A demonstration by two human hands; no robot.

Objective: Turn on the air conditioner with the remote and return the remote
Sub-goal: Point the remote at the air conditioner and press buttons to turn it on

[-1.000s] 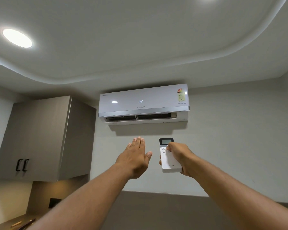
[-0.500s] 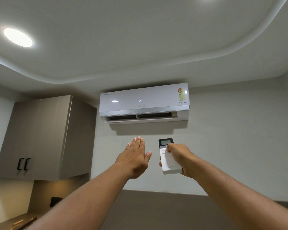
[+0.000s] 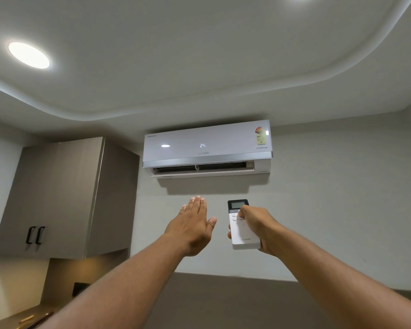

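Note:
A white wall-mounted air conditioner [image 3: 207, 144] hangs high on the wall ahead, its display lit with 24 and its lower flap open. My right hand [image 3: 259, 227] grips a white remote [image 3: 243, 236] with a dark screen at its top, held upright and pointed at the unit, thumb resting on the buttons. My left hand [image 3: 195, 224] is raised flat beside the remote, palm forward, fingers straight and together, holding nothing, just below the unit's vent.
A grey wall cabinet [image 3: 64, 198] with two black handles hangs at the left. Below it a counter edge [image 3: 22, 319] shows at the bottom left corner with small items on it. A round ceiling light [image 3: 29, 55] glows above.
Hardly anything moved; the view tilted very slightly, and both hands stay raised in the same pose under the unit.

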